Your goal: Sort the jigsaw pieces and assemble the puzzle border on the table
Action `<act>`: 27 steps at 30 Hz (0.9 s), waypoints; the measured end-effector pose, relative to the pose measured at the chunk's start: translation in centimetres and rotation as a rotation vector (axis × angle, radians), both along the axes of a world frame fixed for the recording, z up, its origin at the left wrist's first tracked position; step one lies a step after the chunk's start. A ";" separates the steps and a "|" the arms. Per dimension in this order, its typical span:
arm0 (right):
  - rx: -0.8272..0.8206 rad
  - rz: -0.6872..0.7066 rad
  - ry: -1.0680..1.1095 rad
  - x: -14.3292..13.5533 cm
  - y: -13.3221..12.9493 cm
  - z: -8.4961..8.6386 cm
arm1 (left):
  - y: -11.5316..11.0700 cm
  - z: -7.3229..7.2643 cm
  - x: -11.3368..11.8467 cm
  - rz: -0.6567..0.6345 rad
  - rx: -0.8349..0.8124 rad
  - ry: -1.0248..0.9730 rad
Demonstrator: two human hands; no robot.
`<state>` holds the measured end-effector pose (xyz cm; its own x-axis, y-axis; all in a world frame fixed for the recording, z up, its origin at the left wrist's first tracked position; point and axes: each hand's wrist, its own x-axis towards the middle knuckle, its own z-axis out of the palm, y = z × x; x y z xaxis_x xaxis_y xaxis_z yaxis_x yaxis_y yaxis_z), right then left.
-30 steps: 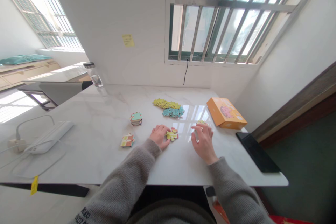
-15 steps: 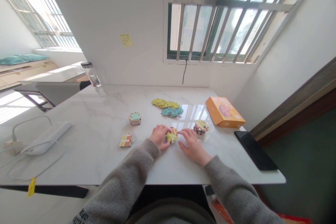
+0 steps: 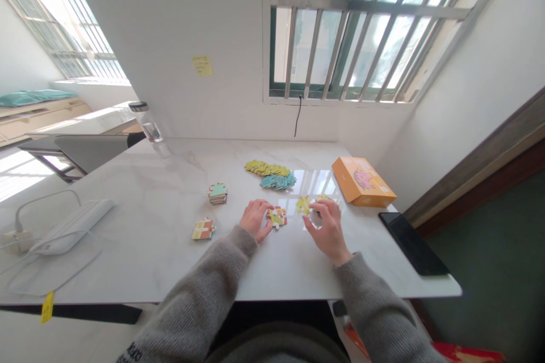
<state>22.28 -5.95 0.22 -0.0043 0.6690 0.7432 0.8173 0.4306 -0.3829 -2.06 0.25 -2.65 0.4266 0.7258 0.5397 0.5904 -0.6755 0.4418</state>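
Judging work partway, I log olive pile [image 3: 266, 168] and blue pile [image 3: 277, 182] set out at 12 o'clock, puzzle stack [image 3: 277, 217] remaining at 3 o'clock of half-curled left hand [image 3: 255, 220], hold unclear, and right hand [image 3: 328, 232], thumb and fingers parted, pinching nothing, beside the yellow piece [image 3: 303, 205].

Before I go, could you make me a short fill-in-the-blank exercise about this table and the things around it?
1. The loose yellow-green puzzle piece is closest to the person's ____ hand.
2. The cardboard box on the table is mainly ____ in colour.
3. The yellow sticky note is stuck to the ____.
4. The sleeve on the person's left arm is ____ in colour.

Missing words: right; orange; wall; grey.
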 end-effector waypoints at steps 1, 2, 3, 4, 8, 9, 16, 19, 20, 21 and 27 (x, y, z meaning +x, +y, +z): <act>0.025 -0.126 0.023 0.6 0.1 0.1 | 0.1 -0.2 0.0 0.043 -0.021 0.052; 0.027 -0.241 0.035 1.2 0.3 0.1 | 0.1 -0.4 0.0 0.074 -0.044 0.098; 0.011 -0.333 0.039 1.7 0.4 0.1 | 0.0 -0.4 0.0 0.092 -0.067 0.133; -0.018 -0.397 0.035 2.1 0.5 0.1 | 0.0 -0.4 0.0 0.097 -0.089 0.161; -0.172 -0.463 -0.016 2.9 0.7 -0.1 | -0.4 0.3 0.1 0.083 -0.156 0.223; -0.204 -0.466 -0.031 3.0 0.7 -0.2 | -0.4 0.5 0.1 0.083 -0.163 0.228; -0.143 -0.421 -0.058 1.8 0.3 -0.1 | 0.0 0.2 0.0 0.059 -0.103 0.154; -0.082 -0.149 -0.072 0.2 -0.2 -0.1 | 0.0 0.3 0.0 -0.008 0.029 0.028; -0.103 -0.029 -0.097 -0.4 -0.4 0.0 | 0.0 0.4 0.1 -0.037 0.070 -0.017; -0.136 0.079 -0.124 -1.0 -0.6 0.0 | -0.1 0.6 0.1 -0.068 0.104 -0.057; -0.266 0.400 -0.128 -2.4 -1.4 0.5 | -0.9 1.3 0.5 -0.235 0.145 -0.156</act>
